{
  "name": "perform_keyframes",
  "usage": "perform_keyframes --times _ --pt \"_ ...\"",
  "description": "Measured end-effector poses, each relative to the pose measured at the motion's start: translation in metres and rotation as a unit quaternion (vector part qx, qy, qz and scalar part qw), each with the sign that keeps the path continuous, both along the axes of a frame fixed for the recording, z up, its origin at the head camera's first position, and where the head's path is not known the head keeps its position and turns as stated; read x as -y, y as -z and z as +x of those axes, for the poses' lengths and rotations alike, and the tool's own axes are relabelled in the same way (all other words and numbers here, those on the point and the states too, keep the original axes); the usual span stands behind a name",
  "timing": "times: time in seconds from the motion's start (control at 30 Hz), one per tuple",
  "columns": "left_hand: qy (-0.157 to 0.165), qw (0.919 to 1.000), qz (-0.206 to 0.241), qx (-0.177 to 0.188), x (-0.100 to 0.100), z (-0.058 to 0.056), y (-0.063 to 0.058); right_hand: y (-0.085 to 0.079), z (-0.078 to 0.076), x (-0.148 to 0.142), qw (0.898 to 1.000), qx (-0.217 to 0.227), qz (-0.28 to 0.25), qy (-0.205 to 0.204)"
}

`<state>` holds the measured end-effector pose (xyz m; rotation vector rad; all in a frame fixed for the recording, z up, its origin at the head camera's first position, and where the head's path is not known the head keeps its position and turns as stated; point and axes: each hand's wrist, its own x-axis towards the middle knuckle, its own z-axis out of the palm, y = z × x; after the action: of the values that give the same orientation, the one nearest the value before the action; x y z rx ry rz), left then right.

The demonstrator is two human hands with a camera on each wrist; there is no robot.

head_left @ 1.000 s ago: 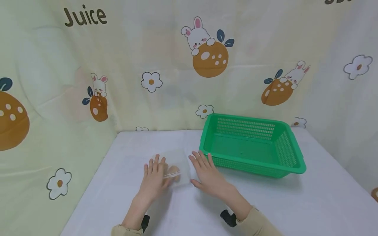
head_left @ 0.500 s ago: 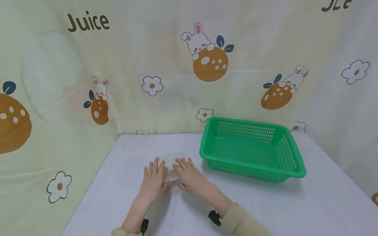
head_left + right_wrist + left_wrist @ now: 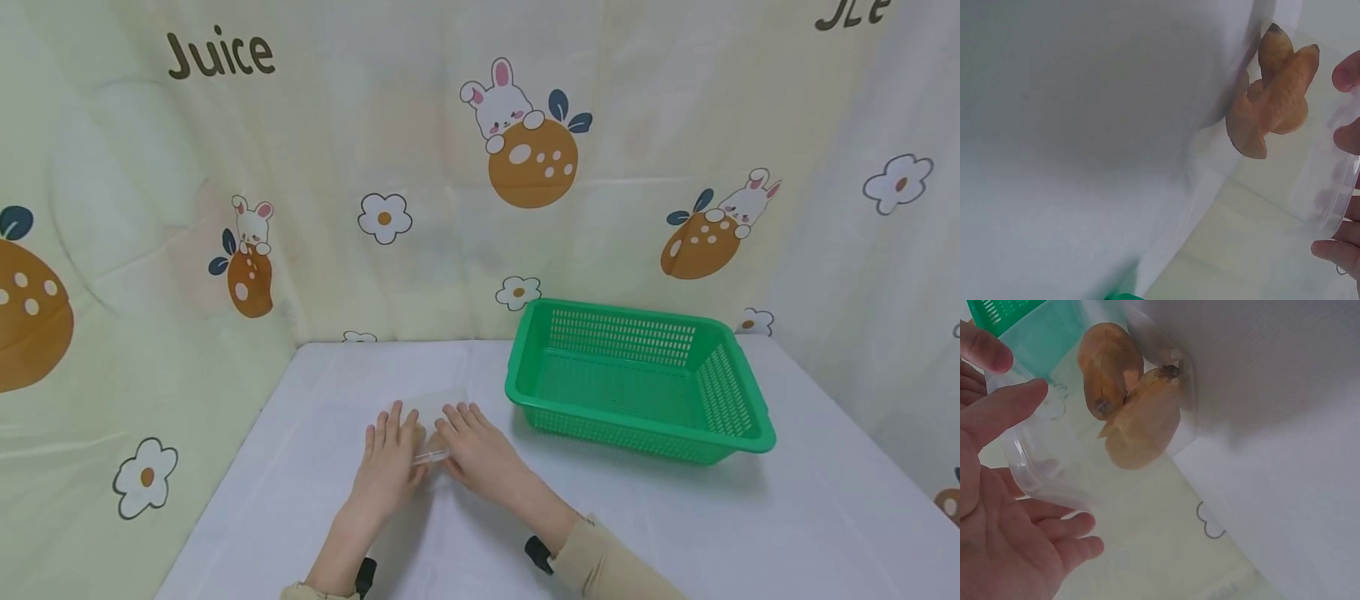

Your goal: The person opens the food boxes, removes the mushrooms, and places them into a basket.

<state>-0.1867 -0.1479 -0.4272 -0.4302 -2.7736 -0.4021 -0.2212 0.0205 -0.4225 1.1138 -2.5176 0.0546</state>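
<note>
A clear plastic box stands on the table between my hands. Through its wall show several tan, pear-shaped pieces with dark ends, some overlapping others. My left hand lies over the left part of the box top, fingers stretched forward. On the right part rests my right hand, its fingers also extended and close to the left ones. The left wrist view catches the left thumb at the near side of the box. In the right wrist view, fingertips sit along the rim.
A green plastic basket with slotted walls stands behind and to the right of the hands. A white cloth covers the table. Patterned curtains hang close behind it and at both sides.
My right hand has moved left from the table beside the box onto its top. The left hand stays in nearly the same place, and the basket has not moved.
</note>
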Motion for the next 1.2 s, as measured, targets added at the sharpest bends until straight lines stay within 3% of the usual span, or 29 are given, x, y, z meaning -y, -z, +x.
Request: perform_keyframes --times 0.33,0.67,1.2 --pt "0.014 0.9998 0.012 -0.009 -0.0005 -0.0011 0.0024 0.0032 -0.0026 0.0036 0.994 -0.098 0.035 -0.017" --pt "0.007 0.9992 0.033 -0.023 -0.0026 -0.0034 0.0053 0.0027 -0.0054 0.0036 0.989 -0.134 0.047 -0.031" --pt "-0.014 0.9981 0.061 0.000 -0.0031 -0.0013 0.0053 0.0046 -0.0040 0.0066 0.982 -0.171 0.081 -0.025"
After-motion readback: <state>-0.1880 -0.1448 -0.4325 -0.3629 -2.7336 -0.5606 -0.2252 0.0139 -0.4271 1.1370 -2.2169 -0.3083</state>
